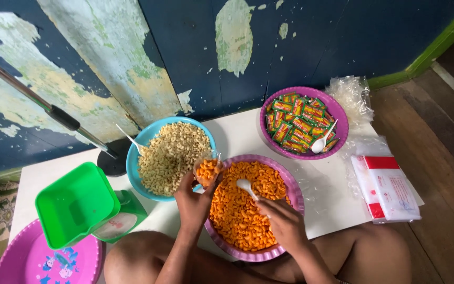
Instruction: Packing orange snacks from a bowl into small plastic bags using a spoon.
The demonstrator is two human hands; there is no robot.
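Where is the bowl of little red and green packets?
The purple bowl of packets sits at the upper right of the head view, against the blue wall, just beyond the bowl of orange snacks.

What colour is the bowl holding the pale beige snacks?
Light blue bowl; it shows plainly in the head view, just left of the left hand.

The left hand (193,202) covers the lower part of the small clear bag (206,171), so its bottom cannot be seen. The right hand (285,223) hides the handle of the white spoon (245,185) and the snacks beneath it. Below both hands, the near rim of the purple bowl (290,184) is partly blocked by the wrists. Far left of the left hand, the pink tray (17,263) is cut off by the frame. Right of the right hand, print on the white packet (390,192) is too small to tell.
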